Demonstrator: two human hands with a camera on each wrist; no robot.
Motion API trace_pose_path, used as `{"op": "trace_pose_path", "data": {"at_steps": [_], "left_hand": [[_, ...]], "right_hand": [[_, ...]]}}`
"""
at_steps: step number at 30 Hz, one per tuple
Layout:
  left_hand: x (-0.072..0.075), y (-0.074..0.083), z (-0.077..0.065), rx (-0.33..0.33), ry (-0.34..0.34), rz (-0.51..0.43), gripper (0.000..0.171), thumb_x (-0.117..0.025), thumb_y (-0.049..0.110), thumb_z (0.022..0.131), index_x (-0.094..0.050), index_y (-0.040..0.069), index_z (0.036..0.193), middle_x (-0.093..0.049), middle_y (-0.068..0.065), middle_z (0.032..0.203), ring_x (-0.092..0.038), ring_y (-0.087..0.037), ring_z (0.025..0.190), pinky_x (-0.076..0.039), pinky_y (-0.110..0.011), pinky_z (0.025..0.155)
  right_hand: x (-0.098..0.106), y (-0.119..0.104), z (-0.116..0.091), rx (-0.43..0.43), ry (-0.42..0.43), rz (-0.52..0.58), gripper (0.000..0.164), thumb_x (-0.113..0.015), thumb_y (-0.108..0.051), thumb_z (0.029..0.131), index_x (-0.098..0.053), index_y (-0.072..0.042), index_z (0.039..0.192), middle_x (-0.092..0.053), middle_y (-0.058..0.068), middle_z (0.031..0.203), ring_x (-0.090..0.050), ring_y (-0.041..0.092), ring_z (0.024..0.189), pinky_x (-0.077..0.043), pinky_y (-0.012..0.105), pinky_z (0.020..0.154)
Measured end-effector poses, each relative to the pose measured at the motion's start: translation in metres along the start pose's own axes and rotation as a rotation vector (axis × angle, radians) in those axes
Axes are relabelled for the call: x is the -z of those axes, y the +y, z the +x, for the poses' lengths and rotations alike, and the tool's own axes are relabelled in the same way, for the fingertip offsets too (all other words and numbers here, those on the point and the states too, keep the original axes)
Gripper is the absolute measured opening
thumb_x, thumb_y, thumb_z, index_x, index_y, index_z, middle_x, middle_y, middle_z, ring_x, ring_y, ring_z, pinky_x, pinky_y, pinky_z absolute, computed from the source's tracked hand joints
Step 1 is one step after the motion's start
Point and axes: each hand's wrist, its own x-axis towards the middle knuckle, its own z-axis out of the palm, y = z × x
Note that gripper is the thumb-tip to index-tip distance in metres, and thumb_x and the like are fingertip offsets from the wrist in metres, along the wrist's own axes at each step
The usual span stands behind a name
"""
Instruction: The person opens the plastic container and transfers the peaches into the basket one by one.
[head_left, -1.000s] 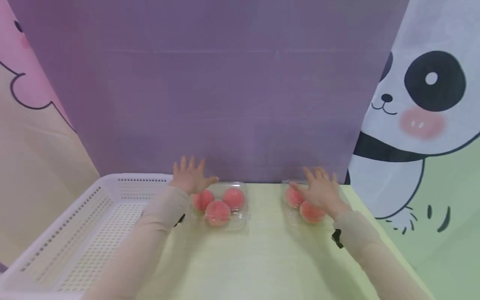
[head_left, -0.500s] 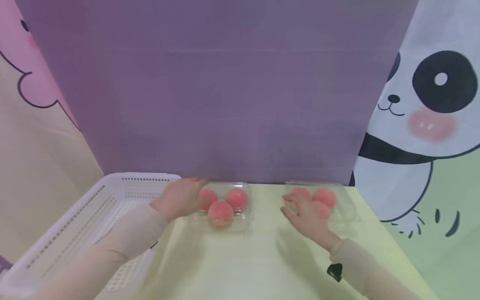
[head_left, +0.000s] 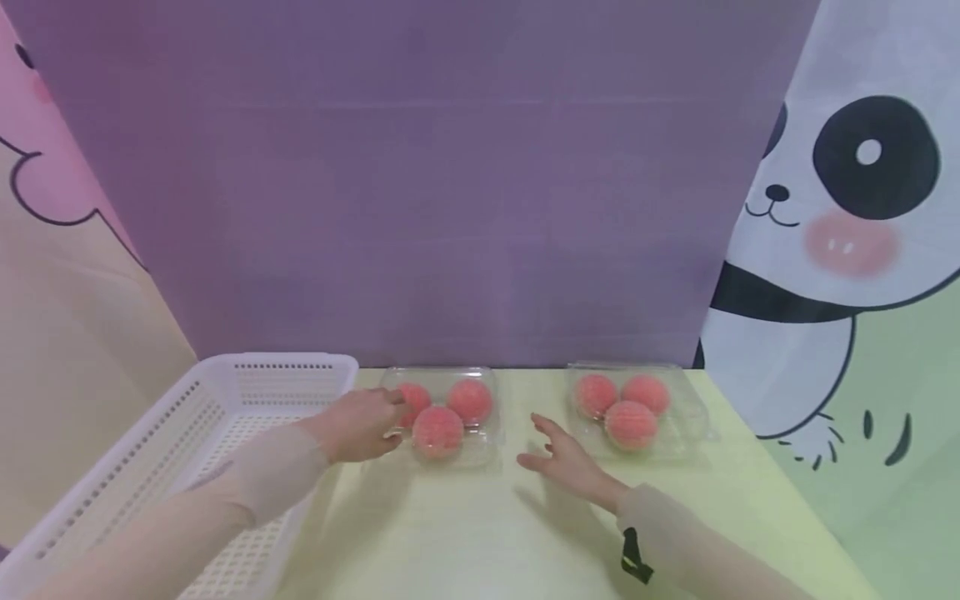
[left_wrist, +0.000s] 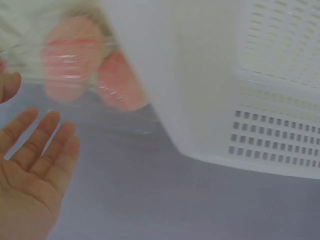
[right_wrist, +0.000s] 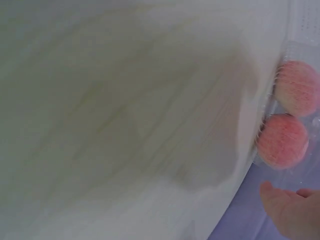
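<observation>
Peaches (head_left: 438,434) in clamshell (head_left: 480,452) near left hand (head_left: 360,427); second clamshell (head_left: 681,423) near right hand (head_left: 572,469); both hands empty, loosely extended.

The pale yellow counter (head_left: 465,542) carries a white perforated basket (head_left: 300,360) left of the left grip (head_left: 358,427), a clear box (head_left: 480,454) with three pink balls (head_left: 438,432) just right of that grip, and a similar second box (head_left: 682,408) beyond and right of the right grip (head_left: 570,465).

Left sleeve (head_left: 161,537), lower left of head view: long, pale beige, creased behind a lighter, greyish cuff (head_left: 279,473). Right sleeve (head_left: 712,550), lower right: matching beige, lighter toward the wrist. Small, angular black piece (head_left: 636,568) at its underside; detail unclear. Left hand (head_left: 362,425), right hand (head_left: 570,465): both bare.
</observation>
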Motion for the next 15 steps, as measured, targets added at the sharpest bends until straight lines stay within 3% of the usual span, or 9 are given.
{"op": "trace_pose_path", "data": {"at_steps": [4, 8, 11, 15], "left_hand": [[-0.007, -0.004, 0.004, 0.016, -0.068, -0.032, 0.040, -0.072, 0.016, 0.072, -0.060, 0.003, 0.108, -0.061, -0.011, 0.104, -0.059, -0.028, 0.095, -0.052, -0.041, 0.080], [-0.012, -0.007, 0.010, 0.093, -0.189, -0.079, 0.064, -0.073, 0.019, 0.073, -0.047, -0.002, 0.128, -0.044, -0.024, 0.133, -0.042, -0.039, 0.123, -0.042, -0.048, 0.098], [-0.018, -0.009, 0.013, 0.141, -0.254, -0.075, 0.075, -0.073, 0.022, 0.073, -0.039, -0.003, 0.134, -0.032, -0.029, 0.141, -0.031, -0.044, 0.130, -0.039, -0.049, 0.101], [-0.027, -0.012, 0.016, 0.174, -0.274, -0.046, 0.083, -0.075, 0.027, 0.070, -0.036, -0.004, 0.136, -0.029, -0.031, 0.141, -0.029, -0.047, 0.130, -0.040, -0.048, 0.101]], "right_hand": [[-0.012, -0.003, 0.014, -0.065, -0.070, 0.069, 0.086, -0.069, -0.029, 0.081, -0.017, -0.004, 0.146, -0.021, 0.022, 0.149, -0.033, 0.049, 0.126, -0.034, 0.055, 0.103], [-0.023, -0.010, 0.025, -0.077, -0.102, 0.118, 0.097, -0.071, -0.029, 0.079, -0.006, -0.003, 0.146, -0.010, 0.020, 0.152, -0.026, 0.050, 0.129, -0.028, 0.055, 0.106], [-0.030, -0.013, 0.033, -0.089, -0.104, 0.121, 0.102, -0.073, -0.028, 0.077, -0.002, -0.001, 0.146, -0.007, 0.021, 0.152, -0.021, 0.046, 0.133, -0.023, 0.055, 0.109], [-0.038, -0.015, 0.041, -0.102, -0.112, 0.116, 0.108, -0.074, -0.030, 0.075, 0.002, 0.000, 0.145, -0.004, 0.022, 0.152, -0.012, 0.039, 0.138, -0.015, 0.054, 0.112]]}}
